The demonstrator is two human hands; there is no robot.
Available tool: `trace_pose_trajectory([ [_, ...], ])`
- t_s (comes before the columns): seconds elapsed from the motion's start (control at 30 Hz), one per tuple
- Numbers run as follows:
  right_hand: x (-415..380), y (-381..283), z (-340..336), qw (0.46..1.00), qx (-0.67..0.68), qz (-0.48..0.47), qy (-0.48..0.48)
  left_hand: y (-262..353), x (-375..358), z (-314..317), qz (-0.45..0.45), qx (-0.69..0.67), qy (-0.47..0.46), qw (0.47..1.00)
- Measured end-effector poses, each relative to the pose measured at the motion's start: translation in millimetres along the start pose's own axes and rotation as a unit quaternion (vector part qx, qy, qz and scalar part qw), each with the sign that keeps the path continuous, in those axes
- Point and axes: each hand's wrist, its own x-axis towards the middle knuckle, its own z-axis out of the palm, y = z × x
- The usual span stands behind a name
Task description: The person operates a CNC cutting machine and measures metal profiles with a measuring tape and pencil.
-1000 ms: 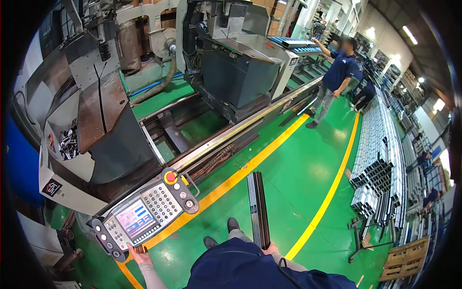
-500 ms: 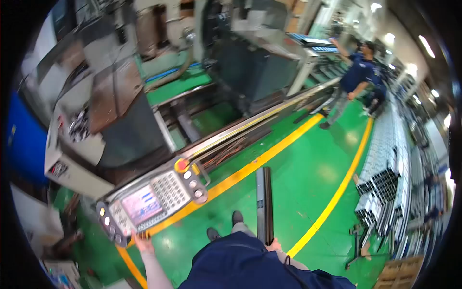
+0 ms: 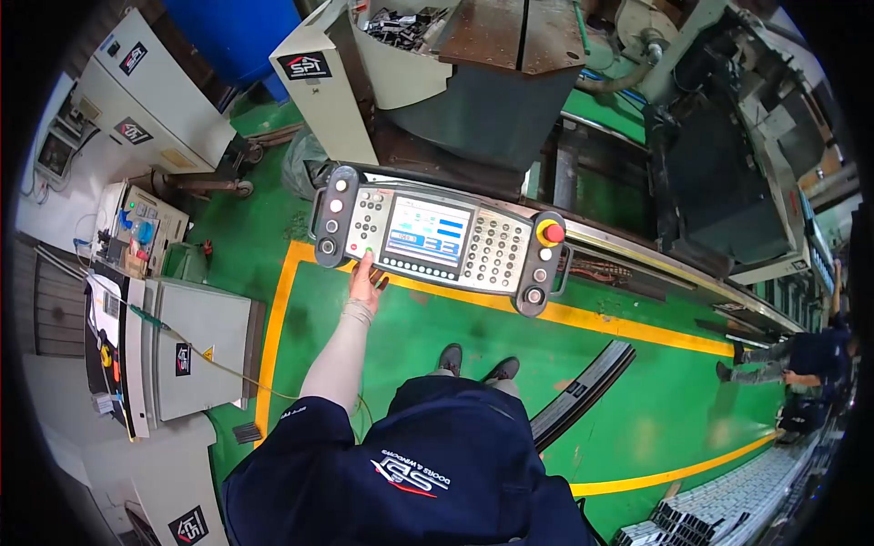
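Note:
My left hand point(image 3: 366, 284) is at the lower left edge of the machine control panel point(image 3: 437, 238). One finger is stretched up to the green button, and the hand holds nothing. The panel has a lit screen point(image 3: 424, 235), a keypad point(image 3: 494, 252) and a red emergency stop button point(image 3: 550, 232) on its right end. A long dark metal profile point(image 3: 583, 393) slants up from my right side. Its lower end is hidden behind my body, and my right hand is out of sight.
Behind the panel stands a large cutting machine point(image 3: 473, 118) with a long rail point(image 3: 655, 259). A grey cabinet point(image 3: 202, 341) with a cable is on the left. Stacked metal profiles point(image 3: 701, 519) lie at lower right. Another person point(image 3: 810, 359) stands at far right.
The view has turned right, and the panel now sits nearer the centre. My left hand has a finger up at the green button. My right hand, earlier on the metal profile, has gone from view.

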Motion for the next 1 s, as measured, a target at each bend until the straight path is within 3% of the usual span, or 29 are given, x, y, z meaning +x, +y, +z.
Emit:
trace_pose_trajectory([
  [0.63, 1, 5, -6, 1.000, -0.018, -0.011, -0.019, -1, -3, 4, 0.002, -0.009, 0.034, 0.999],
  [0.87, -1, 6, -5, 0.999, -0.020, -0.016, -0.025, -22, -28, 27, 0.013, -0.005, -0.021, 1.000],
  [1.0, 0, 4, -6, 0.999, -0.011, -0.025, -0.035, -34, -3, 0, -0.018, 0.026, -0.039, 0.999],
])
